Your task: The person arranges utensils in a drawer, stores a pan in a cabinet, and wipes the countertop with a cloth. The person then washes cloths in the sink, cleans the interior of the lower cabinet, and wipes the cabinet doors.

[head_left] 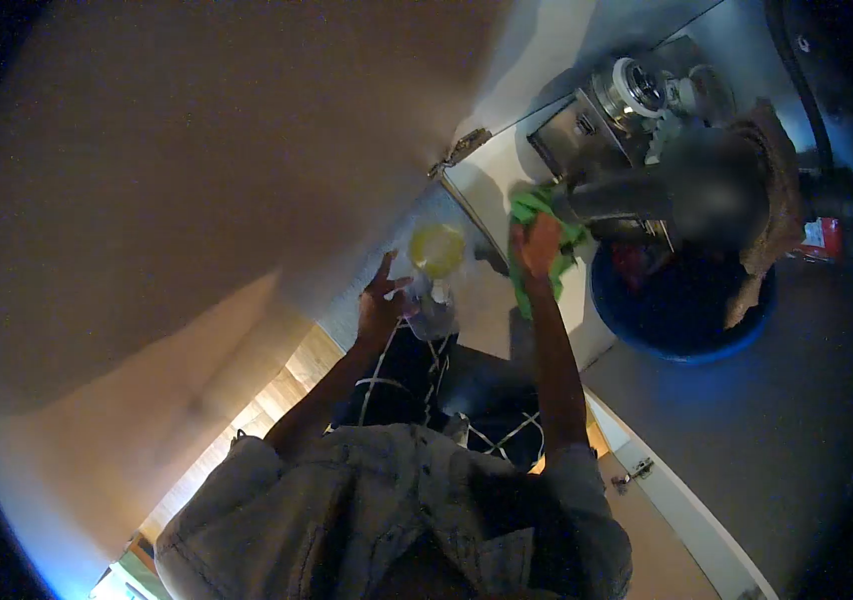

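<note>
My right hand [539, 245] is pressed on a bright green cloth [524, 207], which lies bunched against the pale cabinet edge [492, 185]. Some of the cloth sticks out above and beside my fingers. Lower and to the left, my left hand [380, 300] has its fingers apart. Close by it stands a clear plastic bottle [433, 318] with a small white part on top; whether the hand touches it, I cannot tell. Just beyond is a round yellow object [437, 250], blurred.
A blue basin [684, 350] stands inside the cabinet on the right, under a dark pipe [617, 196]. A brown cloth [775, 200] hangs over its side. Metal fittings [632, 90] sit at the back. Open doors with hinges [462, 150] flank me; a large brown panel [197, 180] fills the left.
</note>
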`<state>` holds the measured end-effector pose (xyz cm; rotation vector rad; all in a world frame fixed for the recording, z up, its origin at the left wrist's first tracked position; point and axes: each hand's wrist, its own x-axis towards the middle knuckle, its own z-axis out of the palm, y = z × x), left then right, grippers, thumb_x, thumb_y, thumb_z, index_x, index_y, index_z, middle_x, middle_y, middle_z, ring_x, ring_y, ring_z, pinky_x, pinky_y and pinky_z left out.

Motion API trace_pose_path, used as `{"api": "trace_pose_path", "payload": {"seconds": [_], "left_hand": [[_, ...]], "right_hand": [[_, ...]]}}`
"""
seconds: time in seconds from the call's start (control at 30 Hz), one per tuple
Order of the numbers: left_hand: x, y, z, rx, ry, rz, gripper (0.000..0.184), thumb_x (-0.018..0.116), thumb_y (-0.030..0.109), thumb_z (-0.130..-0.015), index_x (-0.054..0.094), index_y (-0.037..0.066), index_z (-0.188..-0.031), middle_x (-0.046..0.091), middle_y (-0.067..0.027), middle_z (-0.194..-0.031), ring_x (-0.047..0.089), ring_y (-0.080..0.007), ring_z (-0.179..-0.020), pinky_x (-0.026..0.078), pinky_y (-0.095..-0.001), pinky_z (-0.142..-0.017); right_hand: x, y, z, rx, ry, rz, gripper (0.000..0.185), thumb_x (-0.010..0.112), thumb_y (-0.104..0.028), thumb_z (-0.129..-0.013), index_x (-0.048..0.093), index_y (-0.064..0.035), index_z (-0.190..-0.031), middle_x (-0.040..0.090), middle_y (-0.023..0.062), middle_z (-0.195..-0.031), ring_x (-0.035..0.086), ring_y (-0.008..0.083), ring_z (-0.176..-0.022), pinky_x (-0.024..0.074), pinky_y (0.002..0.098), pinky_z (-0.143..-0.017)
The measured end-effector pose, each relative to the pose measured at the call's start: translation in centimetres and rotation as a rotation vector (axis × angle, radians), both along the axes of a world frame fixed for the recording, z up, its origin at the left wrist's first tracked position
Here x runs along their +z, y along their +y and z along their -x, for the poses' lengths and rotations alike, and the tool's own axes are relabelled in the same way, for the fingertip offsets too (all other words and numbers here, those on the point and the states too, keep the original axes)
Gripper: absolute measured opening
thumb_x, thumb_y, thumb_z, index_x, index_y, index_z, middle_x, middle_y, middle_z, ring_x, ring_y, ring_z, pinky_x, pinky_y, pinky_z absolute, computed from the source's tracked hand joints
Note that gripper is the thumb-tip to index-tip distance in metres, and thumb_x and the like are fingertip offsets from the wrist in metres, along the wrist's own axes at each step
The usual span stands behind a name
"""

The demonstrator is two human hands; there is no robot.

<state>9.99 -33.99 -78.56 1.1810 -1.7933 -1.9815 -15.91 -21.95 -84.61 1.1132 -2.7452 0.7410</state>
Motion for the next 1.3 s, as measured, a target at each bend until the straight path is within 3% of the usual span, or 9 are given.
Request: {"api": "trace_pose_path", "payload": {"seconds": [0.07, 0.3, 0.37, 0.4, 0.6, 0.63, 0.83, 1.1, 1.3], "left_hand": [[1.3, 0.0, -0.1, 0.034, -0.003, -0.071, 0.062, 0.046, -0.012, -0.072, 0.034, 0.008, -0.13, 0.054, -0.0138, -0.114, 0.06, -0.0118, -0.062, 0.055, -0.0278, -0.057], [1.6, 0.0, -0.2, 0.087, -0.005, -0.106, 0.057, 0.046, -0.012, -0.074, 0.038, 0.004, -0.128, 0.046, -0.0124, -0.125, 0.061, -0.0145, -0.069, 0.055, -0.0273, -0.06], [1.4, -0.1, -0.2, 0.038, 0.0, 0.002, 0.059, 0.047, -0.011, -0.075, 0.034, 0.005, -0.13, 0.049, -0.0129, -0.122, 0.062, -0.0161, -0.074, 0.055, -0.0273, -0.06], [1.3, -0.3, 0.0, 0.017, 0.006, 0.06, 0.061, 0.047, -0.011, -0.075, 0.032, 0.006, -0.131, 0.05, -0.0132, -0.121, 0.062, -0.0169, -0.076, 0.055, -0.0274, -0.06], [0.6, -0.2, -0.6, 0.013, 0.011, -0.017, 0.064, 0.046, -0.01, -0.075, 0.026, 0.007, -0.134, 0.059, -0.0145, -0.105, 0.062, -0.0173, -0.077, 0.055, -0.0274, -0.059], [0.8, -0.1, -1.0, 0.03, 0.026, -0.042, 0.064, 0.046, -0.01, -0.075, 0.027, 0.007, -0.134, 0.06, -0.0141, -0.103, 0.062, -0.0167, -0.076, 0.055, -0.0274, -0.059], [1.5, 0.2, -1.4, 0.025, 0.001, 0.016, 0.064, 0.047, -0.009, -0.074, 0.029, 0.006, -0.133, 0.063, -0.0115, -0.093, 0.06, -0.0133, -0.076, 0.054, -0.0267, -0.059], [2.6, -0.3, -0.4, 0.06, 0.054, -0.158, 0.067, 0.046, -0.011, -0.074, 0.026, 0.008, -0.134, 0.044, -0.012, -0.124, 0.053, -0.018, -0.102, 0.056, -0.0277, -0.062], [0.4, 0.1, -1.4, -0.016, 0.121, -0.003, 0.065, 0.048, -0.012, -0.073, 0.028, 0.005, -0.133, 0.043, -0.0119, -0.126, 0.055, -0.0178, -0.098, 0.056, -0.0275, -0.061]], "right_hand": [[-4.8, -5.4, 4.1, -0.038, -0.287, -0.203, 0.036, 0.05, -0.036, -0.078, 0.052, -0.004, -0.094, 0.056, 0.0167, -0.086, 0.052, 0.0362, -0.086, 0.0385, 0.0463, -0.076], [4.1, -5.6, 2.0, -0.237, -0.496, -0.323, 0.054, 0.044, -0.036, -0.082, 0.034, -0.0061, -0.125, 0.039, 0.0184, -0.127, 0.041, 0.0365, -0.112, 0.0341, 0.046, -0.091], [-3.0, 1.1, 2.1, -0.198, 0.193, -0.22, 0.053, 0.041, -0.033, -0.083, 0.032, -0.0066, -0.128, 0.037, 0.0194, -0.129, 0.035, 0.0374, -0.117, 0.0302, 0.0443, -0.096], [-1.5, 3.3, 1.0, -0.305, -0.134, -0.024, 0.052, 0.039, -0.031, -0.084, 0.032, -0.0067, -0.129, 0.036, 0.0213, -0.128, 0.033, 0.0375, -0.117, 0.0279, 0.0446, -0.098], [-1.6, -0.4, 1.0, -0.264, 0.078, -0.167, 0.046, 0.047, -0.028, -0.077, 0.044, -0.0076, -0.118, 0.049, 0.0156, -0.117, 0.048, 0.034, -0.102, 0.0399, 0.0444, -0.086], [1.0, -3.4, 1.1, -0.126, -0.29, -0.12, 0.049, 0.047, -0.028, -0.077, 0.042, -0.0105, -0.123, 0.048, 0.0165, -0.119, 0.049, 0.0337, -0.103, 0.0418, 0.0444, -0.083], [0.7, -10.1, 3.2, -0.058, -0.305, -0.139, 0.053, 0.039, -0.041, -0.084, 0.038, -0.0129, -0.128, 0.051, 0.0153, -0.116, 0.045, 0.0329, -0.109, 0.0318, 0.0433, -0.096], [-0.1, 4.8, -0.6, -0.334, -0.177, -0.325, 0.056, 0.036, -0.05, -0.084, 0.034, -0.0217, -0.132, 0.043, 0.0134, -0.125, 0.042, 0.0309, -0.112, 0.0295, 0.0493, -0.095], [-2.1, 10.0, -5.4, -0.668, -0.04, -0.401, 0.06, 0.037, -0.046, -0.085, 0.035, -0.0023, -0.126, 0.042, 0.0171, -0.119, 0.037, 0.0313, -0.115, 0.0294, 0.052, -0.091]]}}
